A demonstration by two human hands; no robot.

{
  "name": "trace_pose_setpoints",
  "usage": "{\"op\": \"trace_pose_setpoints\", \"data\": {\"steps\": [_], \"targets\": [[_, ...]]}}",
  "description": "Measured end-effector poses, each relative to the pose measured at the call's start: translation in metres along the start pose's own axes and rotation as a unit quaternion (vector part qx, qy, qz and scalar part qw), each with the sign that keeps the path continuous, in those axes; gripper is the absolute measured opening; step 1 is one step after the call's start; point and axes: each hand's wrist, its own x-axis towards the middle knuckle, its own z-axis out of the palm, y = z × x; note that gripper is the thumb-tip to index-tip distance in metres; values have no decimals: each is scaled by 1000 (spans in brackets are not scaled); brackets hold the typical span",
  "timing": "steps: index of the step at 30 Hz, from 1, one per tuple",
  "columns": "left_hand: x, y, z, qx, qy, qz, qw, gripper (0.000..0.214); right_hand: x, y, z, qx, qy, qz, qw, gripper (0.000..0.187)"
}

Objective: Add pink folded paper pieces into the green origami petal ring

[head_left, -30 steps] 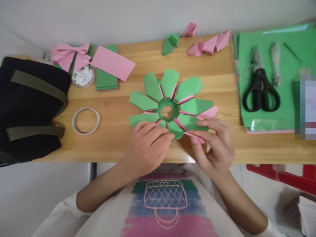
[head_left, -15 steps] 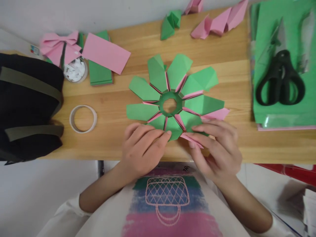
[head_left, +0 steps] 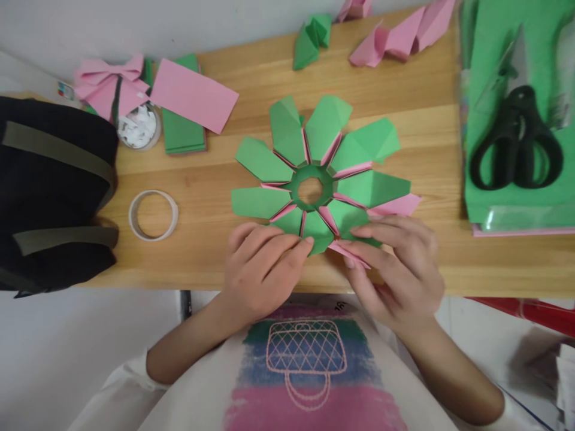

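A green and pink folded paper wheel with a round hole in its middle lies flat on the wooden table. My left hand rests at its near edge, fingers closed and pressing on a green petal. My right hand pinches a pink and green petal on the wheel's near right side between thumb and fingers.
A tape ring lies left of the wheel, beside a black bag. Pink and green paper strips, a pink bow and a small dish sit at the back left. Black scissors lie on green sheets at right. Folded paper pieces line the back.
The view has shifted a little, so the table's things sit farther right and higher in the picture. Both hands stay on the wheel's near petals.
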Motion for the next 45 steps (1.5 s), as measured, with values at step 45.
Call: {"op": "trace_pose_setpoints", "data": {"steps": [45], "targets": [[-7,1,-2,-63,1,47,997,18,3,9,-9,-5,-39,-55,998,16]]}}
